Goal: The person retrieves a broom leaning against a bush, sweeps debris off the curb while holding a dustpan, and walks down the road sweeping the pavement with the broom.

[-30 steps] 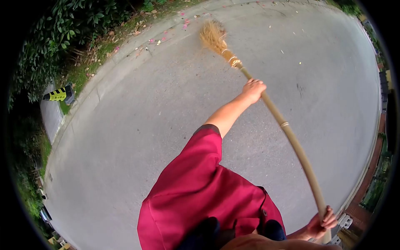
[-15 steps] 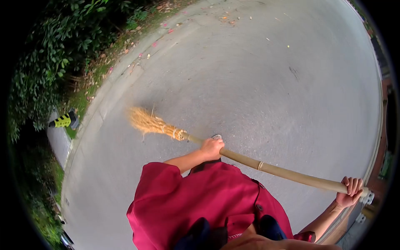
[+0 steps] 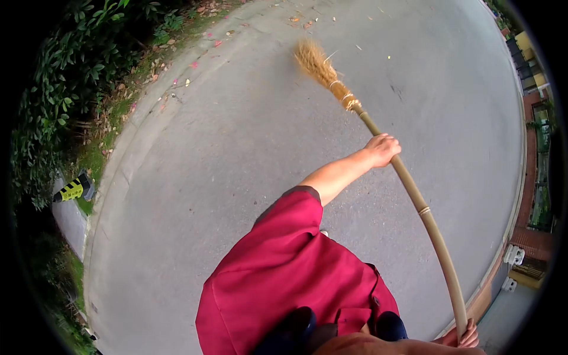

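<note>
A long-handled broom [image 3: 441,245] with a bamboo pole and a straw-coloured bristle head [image 3: 316,64] stretches from the lower right up to the top middle. My left hand [image 3: 383,149], its arm reaching forward, is wrapped round the pole a short way below the bound bristles. Close to the pole's rear end, at the bottom right, my right hand [image 3: 468,336] grips it; part of that hand is cut off by my body. The bristles are over the grey road, and I cannot tell whether they touch it.
Leaves and pink petals [image 3: 218,42] lie along the curb at the upper left, with orange leaves [image 3: 307,25] farther ahead. Dark bushes [image 3: 71,77] line the left side. A yellow-and-black cone [image 3: 74,188] lies by the curb. A brick wall [image 3: 528,236] runs along the right.
The bristle head has swung from the left to the front and right. My left hand has moved forward and right, while my right hand has come down and back. Both still hold the broom.
</note>
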A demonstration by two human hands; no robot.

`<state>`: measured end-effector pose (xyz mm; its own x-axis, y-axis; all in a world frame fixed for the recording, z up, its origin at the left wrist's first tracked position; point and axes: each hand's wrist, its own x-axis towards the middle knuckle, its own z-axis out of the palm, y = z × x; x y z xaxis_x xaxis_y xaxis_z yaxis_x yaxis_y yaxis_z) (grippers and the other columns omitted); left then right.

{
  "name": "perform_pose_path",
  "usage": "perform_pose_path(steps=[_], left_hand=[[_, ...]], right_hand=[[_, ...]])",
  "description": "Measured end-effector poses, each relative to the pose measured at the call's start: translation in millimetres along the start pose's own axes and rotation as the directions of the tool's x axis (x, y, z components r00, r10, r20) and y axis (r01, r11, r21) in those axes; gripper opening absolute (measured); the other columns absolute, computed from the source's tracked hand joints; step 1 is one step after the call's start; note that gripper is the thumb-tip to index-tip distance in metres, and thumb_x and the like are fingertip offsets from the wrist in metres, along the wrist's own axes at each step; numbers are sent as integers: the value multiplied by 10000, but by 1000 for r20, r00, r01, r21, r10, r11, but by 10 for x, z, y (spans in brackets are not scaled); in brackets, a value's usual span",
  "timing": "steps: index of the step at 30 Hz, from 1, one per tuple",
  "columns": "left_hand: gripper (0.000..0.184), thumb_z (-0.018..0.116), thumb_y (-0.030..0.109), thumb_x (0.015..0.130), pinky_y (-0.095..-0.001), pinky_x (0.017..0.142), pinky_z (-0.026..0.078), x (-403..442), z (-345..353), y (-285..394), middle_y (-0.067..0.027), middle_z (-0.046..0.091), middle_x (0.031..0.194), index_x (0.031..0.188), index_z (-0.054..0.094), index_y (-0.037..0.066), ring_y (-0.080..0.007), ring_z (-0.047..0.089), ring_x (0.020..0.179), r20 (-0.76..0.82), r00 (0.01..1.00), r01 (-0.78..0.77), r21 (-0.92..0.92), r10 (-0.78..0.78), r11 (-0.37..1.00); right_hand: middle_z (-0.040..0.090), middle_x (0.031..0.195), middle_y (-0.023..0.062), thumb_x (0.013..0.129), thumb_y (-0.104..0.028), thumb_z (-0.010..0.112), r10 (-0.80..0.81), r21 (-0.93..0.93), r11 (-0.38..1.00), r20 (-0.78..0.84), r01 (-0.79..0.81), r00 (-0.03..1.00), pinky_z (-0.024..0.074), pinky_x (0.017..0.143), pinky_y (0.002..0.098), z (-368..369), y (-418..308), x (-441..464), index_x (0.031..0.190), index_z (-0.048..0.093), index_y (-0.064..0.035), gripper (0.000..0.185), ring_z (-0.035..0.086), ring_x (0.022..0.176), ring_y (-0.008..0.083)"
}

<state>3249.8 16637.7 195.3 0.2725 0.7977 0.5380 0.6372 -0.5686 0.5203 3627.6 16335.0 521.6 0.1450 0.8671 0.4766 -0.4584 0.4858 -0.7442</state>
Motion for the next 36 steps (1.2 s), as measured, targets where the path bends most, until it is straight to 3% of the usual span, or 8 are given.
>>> perform_pose_path(steps=[6,7,16,19,23,28,33,36], left_hand=[[89,638,67,651,-401,748,431,-413,-749,422,-74,547,701,672,552,79,-270,566,771,-152,988,30,20,-26,999],[129,664,67,617,-400,758,425,-704,-856,499,-74,544,714,668,546,75,-269,565,778,-121,989,94,34,-90,995],[287,732,233,580,-447,698,419,-3717,-2021,1050,-106,530,755,709,532,73,-314,542,772,-207,729,678,342,-652,650],[284,749,214,579,-439,713,459,-4731,-2394,1308,-121,562,814,707,538,73,-342,559,823,-326,386,895,358,-863,265],[191,670,74,621,-428,811,441,-6140,-2365,1396,-90,597,892,795,616,129,-310,552,901,-610,-18,934,273,-792,-232],[144,635,57,649,-406,828,418,-6606,-2494,1158,-89,592,915,771,612,129,-315,532,933,-658,-340,901,-25,-672,-433],[195,628,-6,611,-428,814,426,-5976,-2997,-309,-135,583,912,771,596,100,-358,520,935,-640,-152,983,-20,-753,-182],[196,605,-37,573,-442,797,435,-5369,-3237,-1451,-156,583,909,736,558,62,-377,514,939,-593,199,979,162,-780,126]], right_hand=[[279,390,-45,794,-105,375,-75,239,968,-18,77,997,320,667,282,-512,-89,64,462,249,-193,366,323,432,86],[290,385,-45,795,-97,375,48,599,801,-108,27,993,323,659,286,-1086,-145,33,463,258,-193,365,327,415,87],[304,506,-88,698,-118,675,344,613,698,167,-371,924,366,623,244,236,2245,389,613,323,-185,368,364,489,50],[346,542,-84,772,-159,659,493,560,425,517,-712,700,384,667,285,1300,3051,140,657,357,-179,324,365,504,54],[541,714,43,761,-212,675,375,43,358,908,-933,186,397,924,447,2588,4031,-541,761,528,-116,176,541,754,203],[548,707,55,748,-163,676,277,-154,313,959,-937,-65,390,960,466,3942,4524,-699,739,513,-110,171,546,772,224],[505,656,38,748,-161,673,431,-40,400,890,-915,150,399,954,445,4119,4907,-40,711,476,-116,205,520,728,212],[457,636,14,749,-204,698,547,14,572,739,-820,394,381,953,422,3878,4683,269,718,443,-121,271,469,705,185]])
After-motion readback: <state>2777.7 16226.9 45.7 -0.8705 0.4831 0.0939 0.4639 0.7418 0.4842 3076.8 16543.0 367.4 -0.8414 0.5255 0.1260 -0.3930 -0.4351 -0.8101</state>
